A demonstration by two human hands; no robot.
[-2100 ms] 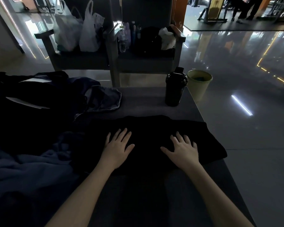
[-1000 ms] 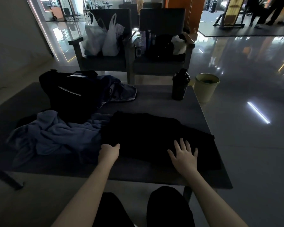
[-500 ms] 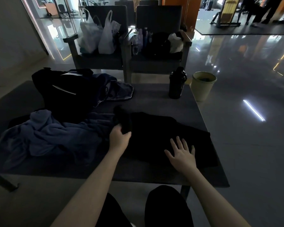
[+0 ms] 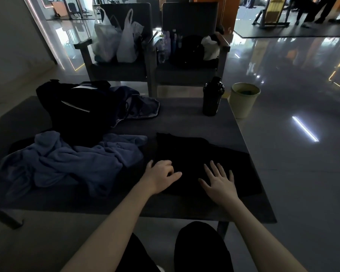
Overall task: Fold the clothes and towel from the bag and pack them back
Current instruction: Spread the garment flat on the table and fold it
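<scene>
The black garment (image 4: 194,152) lies folded on the near right of the table (image 4: 185,118). The right hand (image 4: 221,184) rests flat on it, fingers spread. The left hand (image 4: 160,177) sits curled at its left edge; whether it grips the cloth cannot be told. A crumpled blue towel (image 4: 67,161) lies to the left.

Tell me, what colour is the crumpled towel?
The towel is greyish blue, seen in the head view.

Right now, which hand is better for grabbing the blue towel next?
Left, probably. The left hand rests at the black garment's left edge, beside the blue towel. The right hand lies flat on the garment, farther from the towel.
</scene>
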